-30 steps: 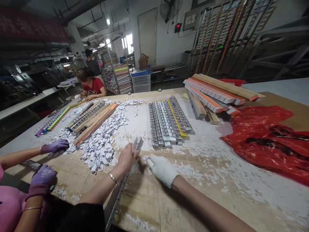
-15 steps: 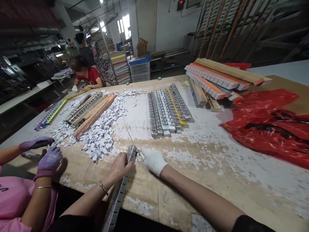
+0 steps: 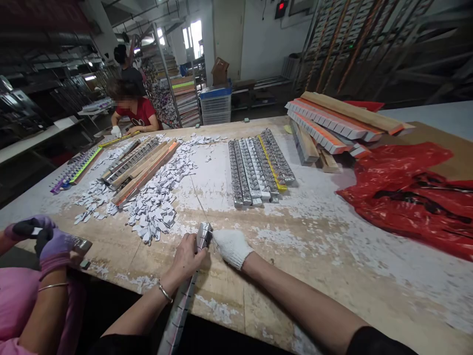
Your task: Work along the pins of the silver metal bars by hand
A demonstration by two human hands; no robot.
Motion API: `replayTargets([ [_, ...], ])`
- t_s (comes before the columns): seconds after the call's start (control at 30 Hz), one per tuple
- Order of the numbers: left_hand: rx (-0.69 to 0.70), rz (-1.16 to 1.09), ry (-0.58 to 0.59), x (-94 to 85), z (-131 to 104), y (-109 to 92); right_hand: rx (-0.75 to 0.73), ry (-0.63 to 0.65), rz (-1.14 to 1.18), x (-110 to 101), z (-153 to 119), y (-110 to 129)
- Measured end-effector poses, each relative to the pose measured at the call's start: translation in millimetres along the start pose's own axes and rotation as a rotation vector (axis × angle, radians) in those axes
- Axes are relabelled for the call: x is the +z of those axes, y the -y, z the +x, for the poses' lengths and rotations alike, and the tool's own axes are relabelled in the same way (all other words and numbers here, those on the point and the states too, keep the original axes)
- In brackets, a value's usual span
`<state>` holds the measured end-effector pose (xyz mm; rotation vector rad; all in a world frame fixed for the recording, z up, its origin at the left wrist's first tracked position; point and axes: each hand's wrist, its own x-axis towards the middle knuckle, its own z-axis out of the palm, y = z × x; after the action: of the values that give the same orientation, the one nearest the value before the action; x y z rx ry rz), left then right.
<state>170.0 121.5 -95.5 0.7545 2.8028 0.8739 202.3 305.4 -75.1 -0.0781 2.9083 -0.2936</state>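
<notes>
Now gripping the metal strip [image 3: 186, 291] with the bare left hand [image 3: 186, 256], fingers wrapped around its top end, the strip running from the counter [image 3: 332, 276] edge down toward the lap. Pinching at the strip's tip with the gloved right hand [image 3: 231, 245], fingers narrow and touching the end piece, closer in than half a second ago. Holding steadier than a second back, strip pulled slightly nearer and both hands meeting at one point, likely working the end piece loose. Passing by the white paper scraps [image 3: 153, 209] just left, the row of finished silver strips [image 3: 258, 170] beyond, the red plastic bag [image 3: 406, 197] at right. Moving too, the co-worker's purple-gloved hands [image 3: 44, 241], now lifted with a strip.
</notes>
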Motion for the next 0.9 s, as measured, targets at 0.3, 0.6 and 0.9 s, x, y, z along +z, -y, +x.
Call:
replayTargets([
  [0.3, 0.007, 0.016, 0.003, 2.7, 1, 1, -0.096, 0.093, -0.063, -15, 19, 2],
  [0.6, 0.052, 0.007, -0.001, 1.3, 1, 2, -0.089, 0.013, -0.066, 2, 12, -2],
  [0.9, 0.097, 0.019, -0.022, 3.9, 2, 13, -0.194, 0.073, -0.090, -15, 26, 1],
])
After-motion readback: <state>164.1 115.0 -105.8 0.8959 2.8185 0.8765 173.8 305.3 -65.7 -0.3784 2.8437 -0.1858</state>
